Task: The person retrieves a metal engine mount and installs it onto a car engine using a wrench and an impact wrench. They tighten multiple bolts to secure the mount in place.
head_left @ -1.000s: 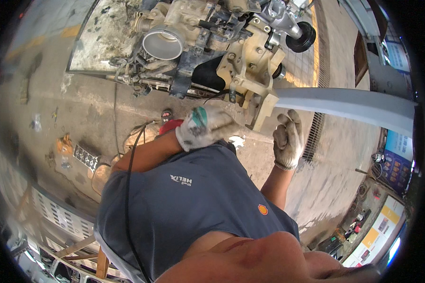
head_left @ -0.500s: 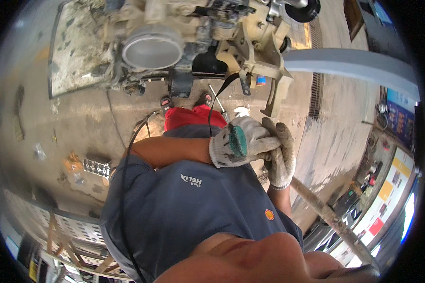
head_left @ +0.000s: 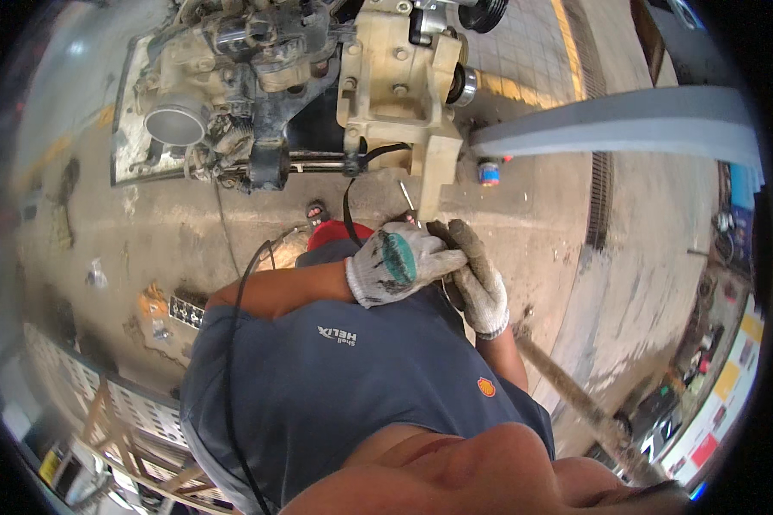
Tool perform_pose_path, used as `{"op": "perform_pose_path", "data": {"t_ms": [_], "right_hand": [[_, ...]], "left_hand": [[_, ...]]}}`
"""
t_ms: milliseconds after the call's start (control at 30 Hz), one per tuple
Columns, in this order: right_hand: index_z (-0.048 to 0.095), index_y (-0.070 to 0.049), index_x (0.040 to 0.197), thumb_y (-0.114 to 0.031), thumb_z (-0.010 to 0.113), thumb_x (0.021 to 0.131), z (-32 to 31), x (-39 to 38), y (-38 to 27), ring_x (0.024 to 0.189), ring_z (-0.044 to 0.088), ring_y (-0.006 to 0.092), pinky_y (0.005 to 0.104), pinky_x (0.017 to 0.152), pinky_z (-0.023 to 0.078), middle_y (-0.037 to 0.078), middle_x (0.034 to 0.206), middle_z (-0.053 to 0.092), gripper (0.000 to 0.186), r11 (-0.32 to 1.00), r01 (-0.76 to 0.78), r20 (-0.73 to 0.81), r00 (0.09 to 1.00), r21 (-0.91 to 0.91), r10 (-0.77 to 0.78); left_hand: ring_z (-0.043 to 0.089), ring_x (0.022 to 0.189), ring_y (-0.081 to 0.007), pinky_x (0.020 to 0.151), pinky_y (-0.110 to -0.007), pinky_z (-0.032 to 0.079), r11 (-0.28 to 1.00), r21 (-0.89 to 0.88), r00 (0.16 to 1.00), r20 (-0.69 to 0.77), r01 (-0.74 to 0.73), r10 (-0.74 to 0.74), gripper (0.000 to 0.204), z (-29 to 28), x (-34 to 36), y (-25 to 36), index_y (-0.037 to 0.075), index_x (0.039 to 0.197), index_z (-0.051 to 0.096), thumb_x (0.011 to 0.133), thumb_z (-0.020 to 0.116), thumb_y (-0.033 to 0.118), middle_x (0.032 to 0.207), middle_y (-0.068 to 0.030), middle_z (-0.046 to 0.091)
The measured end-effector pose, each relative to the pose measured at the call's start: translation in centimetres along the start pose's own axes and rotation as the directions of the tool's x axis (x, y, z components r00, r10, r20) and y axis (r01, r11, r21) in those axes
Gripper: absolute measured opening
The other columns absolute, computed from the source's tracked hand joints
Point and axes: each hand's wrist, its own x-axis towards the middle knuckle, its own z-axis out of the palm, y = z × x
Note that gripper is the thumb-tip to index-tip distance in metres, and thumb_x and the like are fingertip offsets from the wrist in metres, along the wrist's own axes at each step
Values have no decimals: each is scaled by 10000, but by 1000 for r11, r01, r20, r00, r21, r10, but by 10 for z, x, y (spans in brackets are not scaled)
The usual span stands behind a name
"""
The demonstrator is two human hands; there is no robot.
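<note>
Left hand (head_left: 397, 263) in a white glove, curled over the gloved right hand (head_left: 475, 276), both clasped together, contents hidden, just below a cream engine bracket (head_left: 397, 94)

One camera only, worn on the person's head, looking steeply down over the blue shirt (head_left: 343, 378) to the concrete floor (head_left: 146, 232). The engine (head_left: 318, 86) sits near at twelve o'clock, and the fisheye bends edges toward the dark rim.

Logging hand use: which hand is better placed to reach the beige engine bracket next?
Probably right. The right hand has its fingers extended just below the bracket; the left hand is wrapped over them.
</note>
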Motion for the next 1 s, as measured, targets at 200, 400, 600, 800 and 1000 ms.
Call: {"op": "perform_pose_path", "data": {"t_ms": [200, 400, 600, 800, 1000], "right_hand": [[220, 21, 1667, -192, 528, 1092, -59, 24, -11, 1534, 395, 354, 459, 1257, 310, 279, 1668, 358, 687, 947, -245, 223, 955, 210, 198], [322, 56, 1616, -63, 507, 1072, -101, 55, -1, 1544, 387, 376, 431, 1256, 314, 279, 1634, 407, 587, 918, 353, 459, 856, -182, -238], [324, 59, 1612, -91, 487, 1083, -135, 64, -6, 1489, 459, 416, 448, 1219, 376, 294, 1604, 438, 573, 876, 418, 567, 793, -239, -224], [287, 28, 1642, -55, 456, 1082, -155, 56, -5, 1505, 444, 324, 399, 1240, 325, 241, 1627, 436, 591, 941, 324, 487, 808, 100, -330], [306, 26, 1636, -43, 453, 1078, -176, 53, 6, 1532, 403, 318, 396, 1254, 297, 234, 1635, 431, 581, 982, 153, 460, 868, 113, -188]], "left_hand": [[704, 871, -378, 779, -503, 554, 924, 6, 915, -138, 383, -378, 399, 26, 37, 40, 106, 1236, 680, 843, 738, 84, 974, -143, 727], [682, 938, -412, 813, -498, 542, 887, -11, 801, -425, 462, -423, 386, 49, 59, 61, 75, 1228, 679, 846, 676, 29, 1024, -159, 713], [697, 981, -405, 866, -469, 550, 791, -136, 672, -454, 597, -585, 361, 69, 93, 85, 49, 1200, 675, 839, 685, 43, 1050, -172, 725], [681, 884, -405, 792, -513, 530, 781, 98, 734, -430, 617, -526, 368, 86, 116, 86, 44, 1207, 669, 839, 669, 43, 947, -174, 702], [656, 864, -412, 766, -529, 512, 713, 274, 754, -376, 645, -538, 441, 100, 138, 87, 52, 1287, 627, 847, 649, 28, 921, -171, 663]]}}
